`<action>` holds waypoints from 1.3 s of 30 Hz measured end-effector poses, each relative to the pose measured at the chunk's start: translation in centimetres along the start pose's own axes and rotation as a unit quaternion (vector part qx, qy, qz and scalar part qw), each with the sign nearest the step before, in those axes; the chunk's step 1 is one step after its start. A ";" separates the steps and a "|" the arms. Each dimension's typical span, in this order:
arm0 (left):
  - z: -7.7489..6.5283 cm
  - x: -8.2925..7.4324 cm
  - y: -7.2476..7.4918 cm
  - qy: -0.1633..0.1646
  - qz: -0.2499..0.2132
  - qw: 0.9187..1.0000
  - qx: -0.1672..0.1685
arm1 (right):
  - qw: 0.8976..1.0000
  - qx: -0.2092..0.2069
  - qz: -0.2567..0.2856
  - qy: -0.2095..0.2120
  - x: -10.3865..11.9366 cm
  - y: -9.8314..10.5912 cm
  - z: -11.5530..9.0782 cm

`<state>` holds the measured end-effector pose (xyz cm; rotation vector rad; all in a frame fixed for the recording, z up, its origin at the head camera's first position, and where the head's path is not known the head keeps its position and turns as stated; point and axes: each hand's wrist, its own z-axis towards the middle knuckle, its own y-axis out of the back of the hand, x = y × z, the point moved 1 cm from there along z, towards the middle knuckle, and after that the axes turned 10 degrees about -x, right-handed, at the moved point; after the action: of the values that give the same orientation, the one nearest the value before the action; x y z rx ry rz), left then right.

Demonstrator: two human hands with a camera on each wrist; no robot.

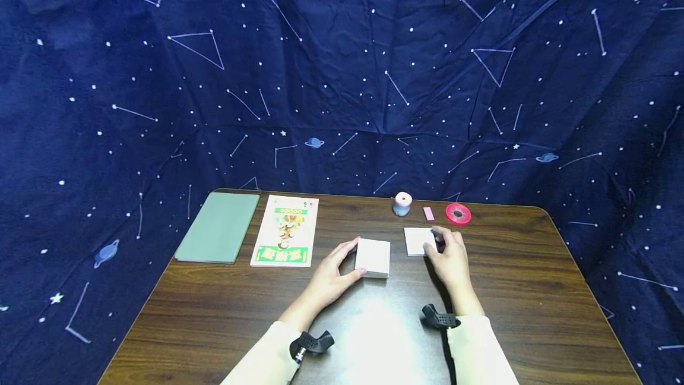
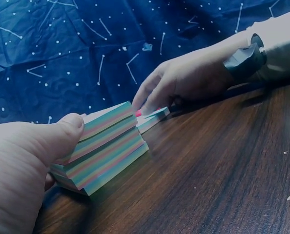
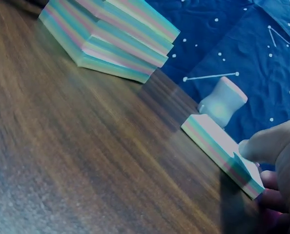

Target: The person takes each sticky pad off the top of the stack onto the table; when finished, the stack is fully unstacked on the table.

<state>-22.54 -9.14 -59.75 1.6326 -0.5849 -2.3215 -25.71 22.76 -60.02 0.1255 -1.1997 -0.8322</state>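
Observation:
A stack of several square note pads [image 1: 373,256] with white tops stands near the middle of the table; its sides show pastel stripes in both wrist views. My left hand [image 1: 331,278] grips the stack from its left side, thumb at the near edge and fingers at the far edge. To the right lies a single note pad [image 1: 418,242], flat, with the same striped edge [image 3: 216,152]. My right hand [image 1: 451,260] pinches its right end, the thumb [image 3: 262,144] on the top face and the fingers at the edge. The pads in the stack sit slightly offset from one another.
Behind the single pad stand a pale spool-shaped object [image 1: 402,204], a small pink block [image 1: 428,214] and a red tape roll [image 1: 458,214]. On the left lie a green notebook [image 1: 218,227] and a white illustrated booklet [image 1: 285,230]. A blue star-patterned cloth [image 1: 342,88] hangs behind the table.

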 end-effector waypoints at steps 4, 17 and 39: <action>0.1 0.1 0.0 -0.003 0.004 1.000 0.002 | 0.998 -0.039 0.047 -0.004 0.0 0.0 -0.2; 0.1 0.1 0.1 -0.024 0.013 1.000 -0.010 | 0.975 0.027 0.219 0.014 2.5 -0.5 -0.7; -0.1 -0.2 0.1 -0.012 -0.001 1.000 0.004 | 0.882 0.312 0.346 -0.068 4.3 -3.2 -3.7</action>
<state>-22.36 -9.14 -59.58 1.6118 -0.5981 -2.3461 -23.69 16.62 -59.78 0.1490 -1.4779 0.1962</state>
